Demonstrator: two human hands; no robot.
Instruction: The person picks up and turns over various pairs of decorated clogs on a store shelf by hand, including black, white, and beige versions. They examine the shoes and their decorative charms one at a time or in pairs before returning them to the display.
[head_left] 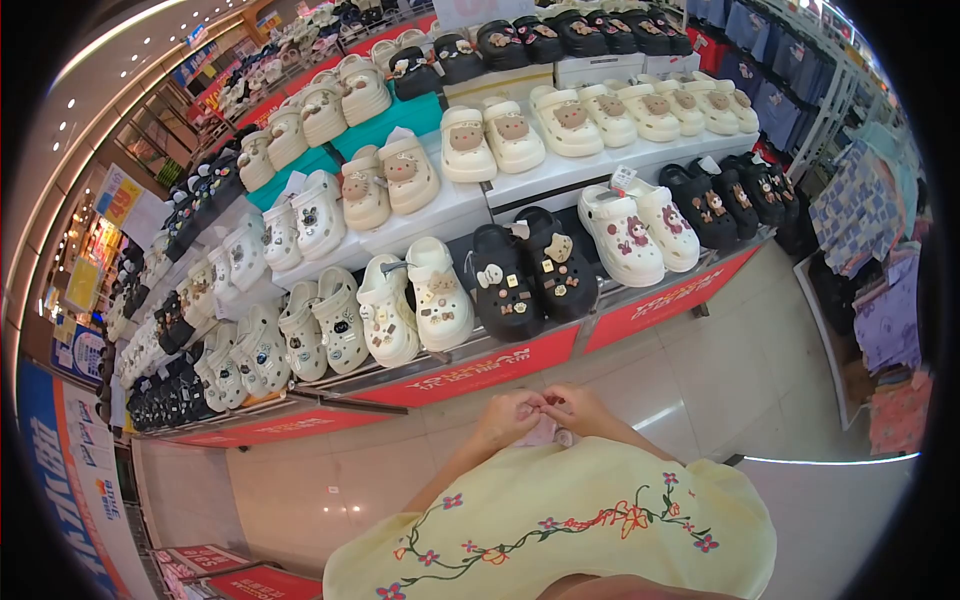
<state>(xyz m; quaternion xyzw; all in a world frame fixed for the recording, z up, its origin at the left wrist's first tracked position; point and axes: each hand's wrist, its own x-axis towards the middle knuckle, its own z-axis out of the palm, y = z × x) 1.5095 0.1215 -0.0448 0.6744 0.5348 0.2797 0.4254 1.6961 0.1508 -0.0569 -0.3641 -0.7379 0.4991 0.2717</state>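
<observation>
My left hand and my right hand meet in front of my body, just above the yellow embroidered top. The fingers of both are closed and pinched together. A small pale pink piece, soft-looking like cloth or thin plastic, hangs beneath them; its kind is too small to make out. Past the hands, on the lowest display row, stand black clogs with charms and a pair of white clogs. Neither hand touches the shoes.
A tiered shoe stand with a red front strip runs across the view. Cream clogs fill the upper tiers, and white clogs with pink charms stand at the right. Folded and hanging clothes are on the far right. Tiled floor lies between.
</observation>
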